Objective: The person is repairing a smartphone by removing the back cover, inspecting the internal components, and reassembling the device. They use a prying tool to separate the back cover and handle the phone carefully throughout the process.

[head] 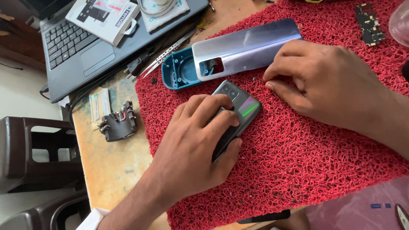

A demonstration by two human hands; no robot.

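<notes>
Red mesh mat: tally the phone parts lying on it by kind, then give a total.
Dark glossy phone, under the left hand: 1
Silver-lilac phone back cover, loose: 1
Teal plastic phone frame, partly under that cover: 1
Small green circuit board, at the red mesh mat's far edge: 1
Total: 4
</notes>
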